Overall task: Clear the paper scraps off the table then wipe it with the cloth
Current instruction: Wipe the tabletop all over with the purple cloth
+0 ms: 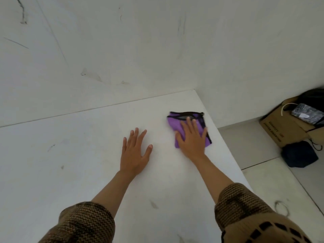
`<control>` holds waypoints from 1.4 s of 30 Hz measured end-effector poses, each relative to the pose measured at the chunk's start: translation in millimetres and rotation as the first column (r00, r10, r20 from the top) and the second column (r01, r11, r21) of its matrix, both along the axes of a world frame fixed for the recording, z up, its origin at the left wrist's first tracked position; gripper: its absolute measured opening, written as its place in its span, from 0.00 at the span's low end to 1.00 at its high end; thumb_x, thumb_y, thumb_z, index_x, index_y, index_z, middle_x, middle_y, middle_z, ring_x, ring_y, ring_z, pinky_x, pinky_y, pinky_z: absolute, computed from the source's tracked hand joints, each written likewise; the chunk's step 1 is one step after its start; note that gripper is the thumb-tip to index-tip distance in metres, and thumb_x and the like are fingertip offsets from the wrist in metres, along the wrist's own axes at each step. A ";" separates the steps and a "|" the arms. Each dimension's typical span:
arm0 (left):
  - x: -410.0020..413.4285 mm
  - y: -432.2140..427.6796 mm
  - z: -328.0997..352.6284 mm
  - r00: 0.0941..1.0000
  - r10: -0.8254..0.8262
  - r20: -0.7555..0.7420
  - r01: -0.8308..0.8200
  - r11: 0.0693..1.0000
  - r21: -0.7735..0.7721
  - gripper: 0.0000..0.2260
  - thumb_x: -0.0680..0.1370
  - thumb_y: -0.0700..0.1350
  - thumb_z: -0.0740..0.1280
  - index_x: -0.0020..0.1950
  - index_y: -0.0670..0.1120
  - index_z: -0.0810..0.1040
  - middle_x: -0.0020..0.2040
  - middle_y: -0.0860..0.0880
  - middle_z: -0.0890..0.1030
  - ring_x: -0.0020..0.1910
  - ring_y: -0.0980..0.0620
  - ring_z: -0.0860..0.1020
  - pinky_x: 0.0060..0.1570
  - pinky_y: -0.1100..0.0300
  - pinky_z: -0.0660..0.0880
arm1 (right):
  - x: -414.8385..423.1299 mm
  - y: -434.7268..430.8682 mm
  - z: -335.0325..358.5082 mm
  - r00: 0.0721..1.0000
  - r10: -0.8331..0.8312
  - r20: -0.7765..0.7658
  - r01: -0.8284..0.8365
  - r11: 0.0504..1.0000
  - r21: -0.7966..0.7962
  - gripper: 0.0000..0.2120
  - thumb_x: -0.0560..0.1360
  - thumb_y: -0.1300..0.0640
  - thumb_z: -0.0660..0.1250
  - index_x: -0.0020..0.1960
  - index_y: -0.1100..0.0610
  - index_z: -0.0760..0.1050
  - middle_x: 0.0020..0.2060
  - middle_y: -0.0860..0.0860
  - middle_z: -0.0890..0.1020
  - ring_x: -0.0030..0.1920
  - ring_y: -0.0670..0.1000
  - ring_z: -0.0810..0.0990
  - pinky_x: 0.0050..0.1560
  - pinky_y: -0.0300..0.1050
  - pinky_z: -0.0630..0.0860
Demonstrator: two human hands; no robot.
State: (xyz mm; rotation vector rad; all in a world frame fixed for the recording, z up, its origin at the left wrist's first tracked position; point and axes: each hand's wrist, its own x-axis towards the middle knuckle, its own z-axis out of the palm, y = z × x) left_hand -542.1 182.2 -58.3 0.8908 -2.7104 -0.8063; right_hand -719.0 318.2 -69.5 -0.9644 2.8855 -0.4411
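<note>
- The white table fills the left and middle of the view. It bears a few dark smudges, and its far edge meets a scuffed white wall.
- A left sleeve of brown patterned knit is pushed up the forearm at the bottom left.
- The left hand lies palm down on the bare table near the middle. Its fingers are straight and spread, and it holds nothing.
- The cloth, purple with black trim, lies folded on the table near the right edge, toward the far right corner and just right of the left hand.
- The right hand presses flat on the cloth, covering its near half. The fingers are straight and slightly apart, not curled round it.
- The right sleeve has the same brown knit and overhangs the table's right edge.
- A pale tiled floor shows beyond that edge.
- A cardboard box with printed lettering stands on the floor by the wall at far right, with a grey wrapped packet in it.
- A dark blue bag sits on the floor just in front of the box.
</note>
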 end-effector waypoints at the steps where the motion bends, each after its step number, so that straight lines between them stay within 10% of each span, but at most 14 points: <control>1: 3.6 4.9 1.5 1.000 -0.005 0.003 0.005 1.000 -0.002 0.31 0.73 0.64 0.45 0.75 0.57 0.53 0.77 0.52 0.50 0.76 0.56 0.44 0.72 0.58 0.36 | -4.4 17.0 0.8 0.995 -0.103 0.009 0.103 0.995 0.016 0.26 0.78 0.41 0.52 0.74 0.49 0.58 0.76 0.50 0.54 0.76 0.51 0.49 0.71 0.63 0.38; 6: 25.8 31.0 8.5 1.000 -0.029 0.010 0.029 1.000 -0.002 0.31 0.73 0.64 0.43 0.75 0.57 0.52 0.77 0.53 0.49 0.75 0.59 0.41 0.73 0.58 0.35 | 4.8 93.7 8.0 0.930 -0.367 0.009 0.363 0.923 0.129 0.26 0.80 0.43 0.50 0.75 0.49 0.54 0.76 0.55 0.50 0.75 0.60 0.46 0.71 0.66 0.43; 13: 30.9 104.9 19.3 0.991 -0.127 -0.052 0.130 0.988 0.079 0.30 0.74 0.64 0.44 0.75 0.57 0.52 0.77 0.54 0.49 0.74 0.60 0.41 0.71 0.61 0.36 | 92.3 127.3 -0.4 0.973 -0.227 0.039 0.222 0.970 0.101 0.31 0.77 0.36 0.38 0.74 0.48 0.58 0.74 0.56 0.58 0.74 0.58 0.54 0.71 0.59 0.37; 21: 43.4 179.3 22.0 0.962 -0.264 -0.061 0.270 0.956 0.112 0.29 0.74 0.64 0.42 0.74 0.59 0.53 0.77 0.56 0.50 0.74 0.62 0.41 0.71 0.63 0.36 | 151.4 259.5 -5.4 0.875 -0.485 0.003 0.484 0.874 0.045 0.31 0.76 0.34 0.36 0.74 0.48 0.50 0.74 0.57 0.57 0.74 0.60 0.54 0.70 0.67 0.49; 29: 32.2 259.6 36.0 0.854 -0.468 -0.227 0.492 0.869 0.059 0.23 0.81 0.51 0.45 0.73 0.44 0.62 0.73 0.53 0.61 0.74 0.56 0.58 0.73 0.68 0.43 | 191.1 252.6 7.2 0.932 -0.310 0.186 0.339 0.928 -0.155 0.31 0.75 0.34 0.32 0.74 0.44 0.51 0.76 0.48 0.52 0.75 0.45 0.43 0.73 0.47 0.34; 32: 35.8 287.6 35.4 0.839 -0.495 -0.224 0.538 0.818 0.206 0.21 0.81 0.50 0.47 0.73 0.47 0.61 0.73 0.55 0.60 0.74 0.61 0.53 0.73 0.67 0.46 | 207.5 248.3 26.2 0.826 -0.179 0.534 0.480 0.721 -0.500 0.24 0.79 0.42 0.44 0.72 0.45 0.59 0.72 0.46 0.63 0.72 0.42 0.58 0.74 0.45 0.54; 35: 57.2 304.2 14.9 0.881 -0.464 -0.086 0.472 0.864 0.175 0.23 0.80 0.57 0.43 0.74 0.53 0.59 0.74 0.57 0.56 0.74 0.60 0.51 0.74 0.59 0.47 | 203.2 262.8 45.9 0.759 -0.339 0.555 0.645 0.502 -0.575 0.19 0.80 0.49 0.51 0.66 0.53 0.70 0.63 0.47 0.73 0.64 0.43 0.68 0.60 0.25 0.61; 42: 97.2 286.5 -6.6 0.869 -0.463 0.175 0.486 0.865 -0.124 0.24 0.79 0.62 0.49 0.74 0.55 0.59 0.74 0.53 0.60 0.75 0.54 0.57 0.71 0.59 0.49 | 200.3 291.6 43.2 0.871 -0.292 0.395 0.478 0.687 -0.547 0.14 0.81 0.56 0.52 0.62 0.53 0.72 0.63 0.41 0.70 0.63 0.30 0.60 0.63 0.40 0.65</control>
